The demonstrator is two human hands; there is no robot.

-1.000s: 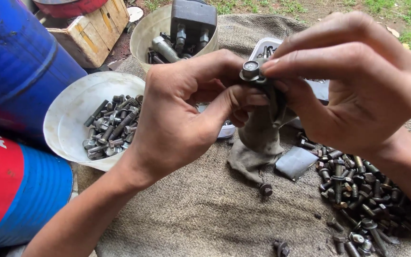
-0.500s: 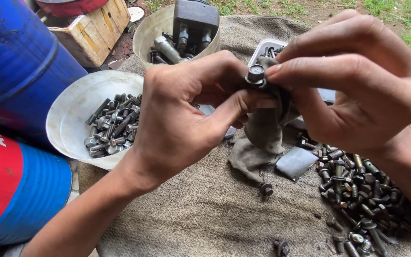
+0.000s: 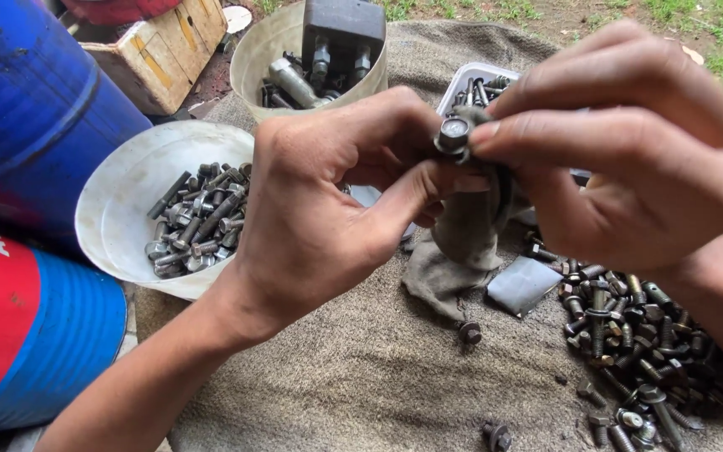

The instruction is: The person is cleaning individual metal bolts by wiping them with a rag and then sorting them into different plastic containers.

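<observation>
While a blue drum (image 3: 18, 92) fills the far left and a red and blue drum (image 3: 27, 335) lies below it, a white bowl (image 3: 115, 209) just beside them holds a heap of grey bolts (image 3: 198, 222). Behind the bowl stands a worn wooden box (image 3: 165, 50), and further right a beige bucket (image 3: 265, 46) carries larger bolts and a black block (image 3: 340, 29). All of this rests on a brown cloth mat (image 3: 361, 377) spread over the ground. At the middle, the left hand (image 3: 328, 201) is closed, thumb and fingers pinching a flanged bolt (image 3: 453, 132) together with a dirty grey rag (image 3: 458, 243) that hangs down to the mat. The bolt's head faces the camera, held up between both hands. The right hand (image 3: 638, 142) meets it from the other side, its fingertips pressed on the bolt head and the rag. Behind the hands sits a white tray (image 3: 470, 79) with more bolts. Below the rag lie a single loose bolt (image 3: 469, 332) and a small grey square piece (image 3: 522, 285). At the far right a pile of dark bolts (image 3: 638, 335) is scattered across the mat.
</observation>
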